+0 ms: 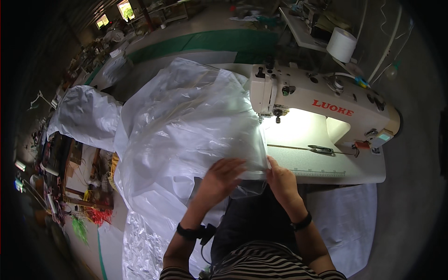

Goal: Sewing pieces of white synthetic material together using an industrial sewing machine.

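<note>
A large sheet of shiny translucent white plastic (186,116) drapes over the sewing machine's bed and spills down toward my lap. Its right edge runs up to beneath the needle area of a cream industrial sewing machine (298,93). At the near right corner of the sheet, my right hand (281,181) has its thumb and fingers closed on the edge. My left hand (224,176) lies over the plastic a little to the left, slightly blurred, its fingers stretched out. A lit work area shows under the machine's arm.
Scissors or thread snips (322,149) lie on the machine bed (359,170) near a printed ruler scale. A white thread cone (342,45) stands behind the machine. More white plastic (84,112) bulges at left, above red and green strands (98,216). White material (343,224) hangs at right.
</note>
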`<state>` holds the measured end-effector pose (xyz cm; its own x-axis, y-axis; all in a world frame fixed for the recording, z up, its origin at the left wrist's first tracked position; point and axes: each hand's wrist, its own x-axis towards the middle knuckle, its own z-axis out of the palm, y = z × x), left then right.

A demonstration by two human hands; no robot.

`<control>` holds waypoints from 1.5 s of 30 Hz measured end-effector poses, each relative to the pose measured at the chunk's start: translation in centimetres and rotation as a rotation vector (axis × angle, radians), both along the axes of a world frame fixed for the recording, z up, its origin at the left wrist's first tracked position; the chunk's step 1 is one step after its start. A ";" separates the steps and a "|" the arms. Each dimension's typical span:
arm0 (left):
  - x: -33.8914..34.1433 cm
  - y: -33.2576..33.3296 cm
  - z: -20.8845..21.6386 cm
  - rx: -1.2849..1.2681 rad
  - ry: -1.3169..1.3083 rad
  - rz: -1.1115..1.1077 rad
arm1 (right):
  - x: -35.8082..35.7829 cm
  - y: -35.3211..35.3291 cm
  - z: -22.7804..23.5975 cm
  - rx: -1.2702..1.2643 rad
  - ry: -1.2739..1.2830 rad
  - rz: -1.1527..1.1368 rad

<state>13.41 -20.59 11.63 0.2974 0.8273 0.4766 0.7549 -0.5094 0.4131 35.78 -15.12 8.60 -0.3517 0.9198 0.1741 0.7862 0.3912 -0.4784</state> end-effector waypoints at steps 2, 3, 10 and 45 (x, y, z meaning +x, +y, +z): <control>2.5 1.6 -0.7 0.027 0.014 -0.049 | 0.3 0.1 0.1 -0.058 0.014 0.005; 3.3 2.6 -1.0 0.039 0.001 -0.057 | 0.5 0.2 0.1 -0.077 0.075 0.020; 4.1 6.3 -2.5 -0.186 -0.216 0.106 | 1.1 0.1 0.2 -0.238 0.211 0.021; 6.3 7.5 -3.9 -0.051 -0.053 0.233 | -0.2 -0.2 1.4 -0.049 0.024 -0.105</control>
